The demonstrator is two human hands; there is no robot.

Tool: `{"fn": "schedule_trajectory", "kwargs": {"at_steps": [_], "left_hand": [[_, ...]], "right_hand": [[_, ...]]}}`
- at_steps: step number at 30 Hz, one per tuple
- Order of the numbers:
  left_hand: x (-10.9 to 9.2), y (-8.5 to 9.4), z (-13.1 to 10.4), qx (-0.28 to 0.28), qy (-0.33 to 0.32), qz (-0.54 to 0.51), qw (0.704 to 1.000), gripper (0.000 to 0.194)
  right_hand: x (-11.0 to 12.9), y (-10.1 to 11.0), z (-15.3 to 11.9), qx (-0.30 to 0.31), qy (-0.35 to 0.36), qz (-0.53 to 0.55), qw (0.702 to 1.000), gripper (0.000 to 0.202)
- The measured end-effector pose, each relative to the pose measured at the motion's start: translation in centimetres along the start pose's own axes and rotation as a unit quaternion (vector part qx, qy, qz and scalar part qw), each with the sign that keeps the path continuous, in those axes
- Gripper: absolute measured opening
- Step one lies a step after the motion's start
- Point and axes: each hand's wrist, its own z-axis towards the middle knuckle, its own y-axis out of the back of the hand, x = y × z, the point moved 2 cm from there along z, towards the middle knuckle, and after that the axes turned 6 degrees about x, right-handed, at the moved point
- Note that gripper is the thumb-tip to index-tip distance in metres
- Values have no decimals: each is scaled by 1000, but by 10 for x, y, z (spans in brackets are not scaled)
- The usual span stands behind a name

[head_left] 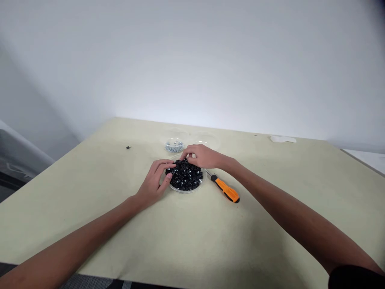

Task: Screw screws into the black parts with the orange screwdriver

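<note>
A round clear dish [187,192] full of small shiny black pieces [187,176] stands on the pale table. My left hand [155,180] is at the dish's left rim, its fingers apart and their tips over the black pieces. My right hand [201,155] reaches over the far side of the dish with fingers bent down to the pieces; whether a piece is between the fingertips is too small to tell. An orange and black screwdriver [227,190] lies just right of the dish, its shaft pointing at the rim.
Behind the dish stands a smaller clear dish [174,147] of small silvery parts, with a clear lid or dish [207,140] beside it. A small black piece [128,147] lies at the left, a white item [282,139] at the back right. A wall rises behind the table [186,241].
</note>
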Motion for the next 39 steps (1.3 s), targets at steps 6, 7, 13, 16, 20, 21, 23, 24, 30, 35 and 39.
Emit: {"fn": "schedule_trajectory", "kwargs": {"at_steps": [6, 7, 13, 16, 20, 21, 23, 24, 30, 35, 39], "left_hand": [[1, 0, 0, 3, 7, 2, 1000, 27], [1, 0, 0, 4, 8, 2, 1000, 27], [1, 1, 0, 4, 15, 4, 1000, 26], [1, 1, -1, 3, 16, 6, 1000, 26], [-1, 1, -1, 6, 20, 2, 1000, 26], [-1, 2, -1, 6, 19, 0, 1000, 26], [-2, 2, -1, 6, 18, -4, 1000, 26], [-2, 2, -1, 5, 17, -5, 1000, 26], [0, 3, 0, 4, 20, -4, 1000, 26], [-4, 25, 13, 22, 35, 17, 999, 27], [-10, 37, 27, 187, 45, 60, 980, 44]], "right_hand": [[1, -1, -3, 3, -13, 111, 994, 24], [2, 0, -4, 6, -12, 117, 993, 27], [8, -3, -5, 4, 43, 74, 996, 24], [7, -8, -3, -34, 59, 78, 995, 17], [7, -12, -4, -104, 30, 152, 982, 23], [8, -12, -5, -115, 20, 177, 977, 25], [9, -11, -7, -120, 3, 223, 967, 28], [10, -11, -8, -117, -3, 242, 963, 30], [15, -7, -16, -90, -2, 246, 965, 25], [27, 3, -33, -69, -13, 76, 995, 26], [34, -5, -44, 26, -18, 9, 999, 71]]}}
